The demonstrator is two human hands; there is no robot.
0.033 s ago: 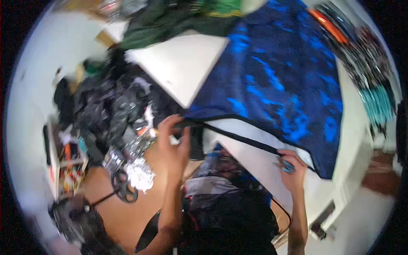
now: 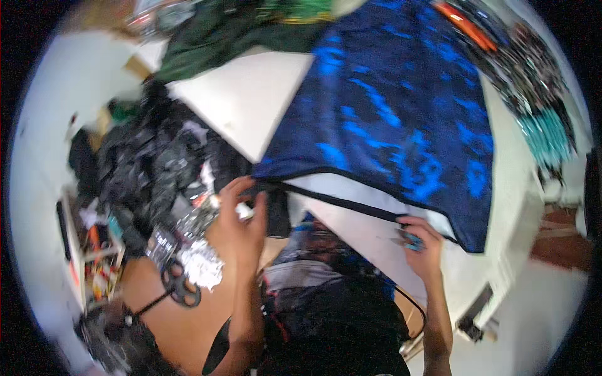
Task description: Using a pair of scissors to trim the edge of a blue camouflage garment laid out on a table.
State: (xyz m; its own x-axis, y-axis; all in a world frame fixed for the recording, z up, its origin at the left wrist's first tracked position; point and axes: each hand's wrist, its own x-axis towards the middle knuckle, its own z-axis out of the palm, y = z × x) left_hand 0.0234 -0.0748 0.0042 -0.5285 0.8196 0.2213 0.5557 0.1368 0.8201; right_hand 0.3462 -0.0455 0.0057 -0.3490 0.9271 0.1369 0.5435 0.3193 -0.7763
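A blue garment (image 2: 376, 100) with lighter blue patches lies on the white table, its lower opening edged by a black band (image 2: 345, 203) with white showing inside. My left hand (image 2: 244, 219) has its fingertips on the band at the garment's left corner, seemingly gripping it. My right hand (image 2: 423, 247) is closed around a small tool with light-blue parts (image 2: 412, 241), its fingertips at the band near the right corner. The tool's exact kind is unclear.
Crumpled black items (image 2: 157, 156) and shiny wrappers (image 2: 200, 263) lie at left, beside a small shelf (image 2: 94, 257). Dark green cloth (image 2: 207, 31) is at the back. Stacked packaged items (image 2: 520, 69) line the right edge. A black wheel-like fixture (image 2: 185, 291) stands at lower left.
The whole view has shifted slightly, so hands and garment appear a little farther left. Both hands stay at the band.
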